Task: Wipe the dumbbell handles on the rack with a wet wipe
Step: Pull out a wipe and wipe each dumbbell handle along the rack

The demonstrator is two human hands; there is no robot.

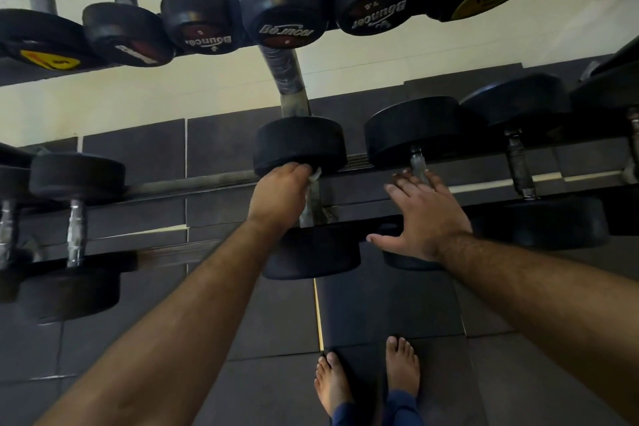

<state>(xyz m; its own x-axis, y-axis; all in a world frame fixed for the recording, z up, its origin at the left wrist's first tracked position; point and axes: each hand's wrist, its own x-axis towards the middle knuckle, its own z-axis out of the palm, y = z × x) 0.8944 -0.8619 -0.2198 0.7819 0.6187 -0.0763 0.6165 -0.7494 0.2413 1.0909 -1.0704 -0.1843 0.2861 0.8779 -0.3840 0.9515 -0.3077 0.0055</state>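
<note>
White wipe (315,180) in left hand (278,195), right hand (420,218) splayed

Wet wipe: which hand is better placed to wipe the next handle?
Left. The left hand already grips the wet wipe around one dumbbell handle; the right hand is open and holds no wipe.
</note>
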